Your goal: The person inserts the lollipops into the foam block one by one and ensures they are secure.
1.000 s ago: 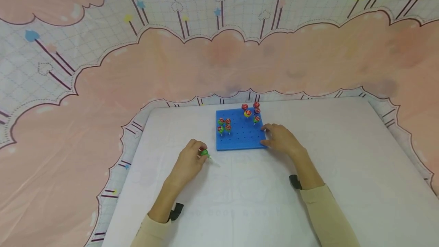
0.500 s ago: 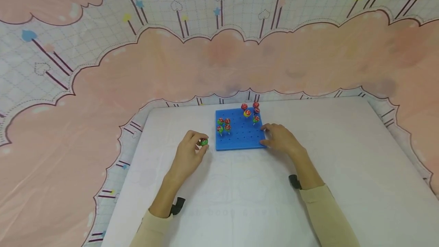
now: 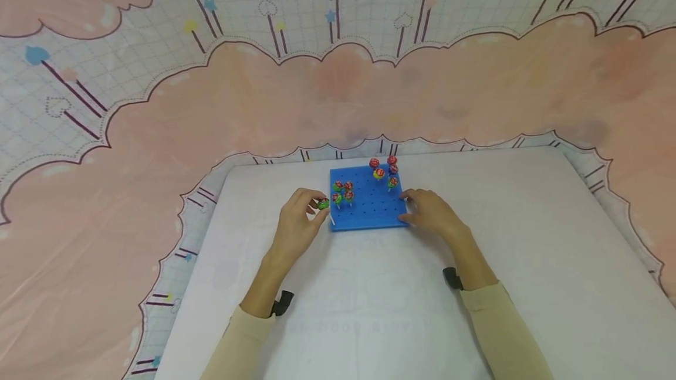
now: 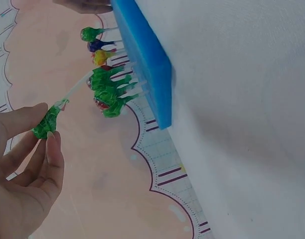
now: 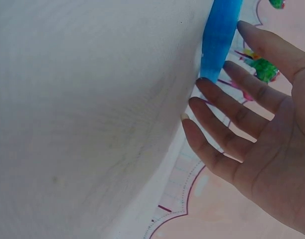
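My left hand pinches a green-wrapped lollipop by its candy head, between thumb and fingers. Its white stick points toward the blue pegboard, over the left front corner in the head view. Near that left side several green lollipops stand upright in the board's holes. A second cluster, with red, yellow and green wrappers, stands at the far right corner. My right hand touches the board's right edge with fingers spread and fairly straight; the right wrist view has the thumb and fingertips at the blue side.
The board lies on a white-covered table. Behind it hangs a cloth backdrop with pink cloud shapes. Black bands sit on both wrists.
My left hand has moved forward and to the right with the lollipop, from the table to the board's left edge. The stick has turned downward. My right hand has stayed at the board.
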